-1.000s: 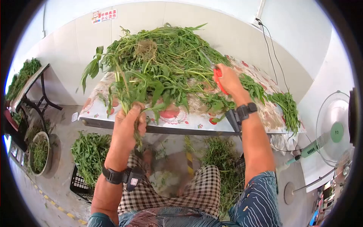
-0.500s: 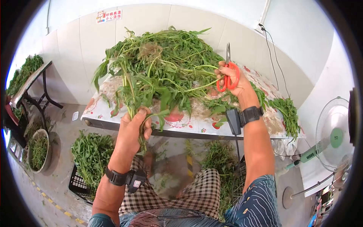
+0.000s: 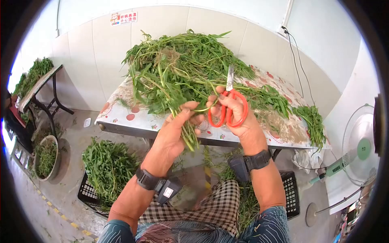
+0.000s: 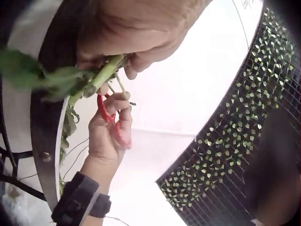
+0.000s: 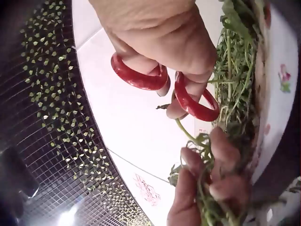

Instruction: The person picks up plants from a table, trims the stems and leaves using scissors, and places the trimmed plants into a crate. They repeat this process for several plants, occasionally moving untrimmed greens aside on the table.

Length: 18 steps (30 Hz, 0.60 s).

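Above the table's front edge, the left hand (image 3: pixel 175 131) grips a bunch of leafy green stems (image 3: pixel 162 87), their cut ends poking out below the fingers. Beside it on the right, the right hand (image 3: pixel 239 121) has its fingers through the loops of red-handled scissors (image 3: pixel 229 77), blades pointing up and away. Its fingertips pinch a single stem (image 3: pixel 211 106) that runs across to the left hand. In the right wrist view the red handles (image 5: pixel 197 106) circle the fingers, with the stem (image 5: pixel 187 133) below them. A large heap of greens (image 3: pixel 194 52) lies behind both hands.
The table has a patterned cloth (image 3: pixel 137 121); a small bundle of greens (image 3: pixel 310 121) hangs over its right end. Below stand black crates (image 3: pixel 289 194), one holding greens (image 3: pixel 107 166). A tub (image 3: pixel 48 158) is at left, a fan (image 3: pixel 362 150) at right.
The right hand has come from the heap toward the left hand, bringing the scissors and a stem. The left hand's bunch has shifted right and tilted, its cut ends now lower right.
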Tool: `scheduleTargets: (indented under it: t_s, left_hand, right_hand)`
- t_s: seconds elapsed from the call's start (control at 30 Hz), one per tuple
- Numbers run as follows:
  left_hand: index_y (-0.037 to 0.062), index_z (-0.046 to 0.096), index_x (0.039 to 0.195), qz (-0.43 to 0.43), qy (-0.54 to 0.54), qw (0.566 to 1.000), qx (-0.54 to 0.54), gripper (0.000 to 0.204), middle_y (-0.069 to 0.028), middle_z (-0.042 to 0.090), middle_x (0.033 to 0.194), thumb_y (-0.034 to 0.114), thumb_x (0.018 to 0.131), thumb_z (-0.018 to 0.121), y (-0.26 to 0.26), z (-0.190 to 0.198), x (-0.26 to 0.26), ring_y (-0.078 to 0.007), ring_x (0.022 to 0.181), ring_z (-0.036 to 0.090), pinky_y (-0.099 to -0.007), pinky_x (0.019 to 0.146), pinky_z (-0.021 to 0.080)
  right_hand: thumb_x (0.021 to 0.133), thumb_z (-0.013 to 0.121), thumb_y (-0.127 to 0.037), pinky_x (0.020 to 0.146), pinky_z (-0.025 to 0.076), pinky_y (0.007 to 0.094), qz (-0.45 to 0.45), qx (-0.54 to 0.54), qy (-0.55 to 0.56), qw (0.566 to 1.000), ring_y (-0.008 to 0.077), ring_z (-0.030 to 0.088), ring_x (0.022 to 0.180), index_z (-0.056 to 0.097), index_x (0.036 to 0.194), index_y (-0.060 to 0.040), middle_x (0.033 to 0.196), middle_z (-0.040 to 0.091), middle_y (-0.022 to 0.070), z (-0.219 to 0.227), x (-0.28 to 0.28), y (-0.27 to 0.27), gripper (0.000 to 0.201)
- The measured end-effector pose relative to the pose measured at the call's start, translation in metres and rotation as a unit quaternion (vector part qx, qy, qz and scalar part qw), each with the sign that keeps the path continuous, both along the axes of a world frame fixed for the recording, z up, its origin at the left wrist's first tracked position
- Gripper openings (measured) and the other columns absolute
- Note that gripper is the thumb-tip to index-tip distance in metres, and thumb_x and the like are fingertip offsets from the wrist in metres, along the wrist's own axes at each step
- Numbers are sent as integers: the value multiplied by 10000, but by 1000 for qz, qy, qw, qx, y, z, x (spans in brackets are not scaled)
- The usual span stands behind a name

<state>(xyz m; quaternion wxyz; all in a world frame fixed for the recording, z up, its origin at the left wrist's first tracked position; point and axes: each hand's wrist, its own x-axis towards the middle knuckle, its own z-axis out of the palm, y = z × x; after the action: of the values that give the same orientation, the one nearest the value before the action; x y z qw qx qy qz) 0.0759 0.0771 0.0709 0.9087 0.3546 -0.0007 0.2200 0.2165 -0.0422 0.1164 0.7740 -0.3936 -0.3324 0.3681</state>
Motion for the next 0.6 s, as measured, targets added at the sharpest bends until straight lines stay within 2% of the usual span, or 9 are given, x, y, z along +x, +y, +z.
scheduleTargets:
  t_s: [0.1, 0.13, 0.23, 0.27, 0.37, 0.4, 0.5, 0.53, 0.6]
  left_hand:
    - [29, 551, 1068, 55, -37, 998, -7, 195, -103, 579, 1019, 115, 911, 474, 8, -5, 9, -170, 792, 580, -278, 585, 478]
    - [23, 551, 1058, 59, -60, 996, -3, 186, -104, 575, 1019, 101, 909, 471, 13, -8, 8, -168, 792, 580, -277, 584, 477]
    - [8, 546, 1022, 93, -66, 993, -8, 157, -111, 567, 1012, 58, 899, 461, 20, -5, 1, -183, 800, 587, -287, 583, 487]
    - [17, 544, 1027, 105, -61, 993, -6, 158, -112, 569, 1003, 56, 895, 467, 21, -6, 1, -194, 809, 589, -294, 589, 487]
    - [15, 538, 1017, 136, -41, 990, -6, 151, -114, 559, 1003, 48, 894, 458, 20, -6, 0, -198, 819, 591, -300, 590, 495]
    - [6, 538, 1007, 139, -45, 989, -4, 147, -115, 555, 1014, 49, 898, 448, 20, -6, 1, -188, 817, 592, -296, 586, 503]
    - [-4, 536, 998, 137, -54, 989, -9, 146, -119, 549, 1026, 53, 902, 441, 20, -6, 3, -178, 814, 596, -290, 581, 514]
    - [-5, 535, 999, 136, -56, 989, -13, 146, -121, 548, 1026, 54, 902, 442, 21, -6, 3, -179, 814, 597, -288, 580, 515]
    - [-3, 532, 1007, 130, -60, 990, -13, 148, -116, 555, 1003, 56, 900, 449, 20, -8, 3, -179, 801, 600, -286, 582, 518]
  right_hand:
    - [861, 594, -223, 724, 530, 317, 0, -64, 0, 998, 245, 613, 839, 445, 1126, -53, 933, 591, 167, 0, -5, -4, 349]
    - [884, 516, -418, 747, 518, 350, 0, -80, -65, 995, 243, 600, 886, 421, 1173, -72, 1001, 580, 178, -2, -3, -11, 460]
    - [881, 428, -537, 766, 506, 371, 67, -84, -42, 993, 245, 583, 939, 396, 1225, -83, 1069, 560, 184, -4, 1, -36, 570]
    - [854, 368, -626, 784, 494, 381, 61, -92, -109, 988, 247, 570, 974, 366, 1265, -84, 1092, 551, 179, -4, -6, -48, 681]
    - [835, 371, -652, 759, 501, 353, 86, -128, -94, 984, 242, 578, 955, 364, 1274, -79, 1080, 557, 175, -2, -9, -75, 721]
    - [821, 368, -674, 685, 515, 325, 110, -147, -105, 977, 229, 600, 895, 380, 1259, -73, 1068, 563, 171, -8, -7, -80, 744]
    - [831, 359, -665, 606, 517, 302, 145, -261, -124, 946, 212, 616, 812, 389, 1249, -66, 1034, 574, 164, -12, -9, -91, 732]
    - [851, 342, -644, 565, 509, 297, 121, -288, -127, 941, 195, 608, 734, 395, 1236, -44, 977, 582, 153, -11, -14, -89, 714]
    - [859, 334, -636, 563, 505, 293, 122, -320, -138, 929, 181, 596, 707, 402, 1223, -29, 948, 584, 145, -13, -12, -80, 711]
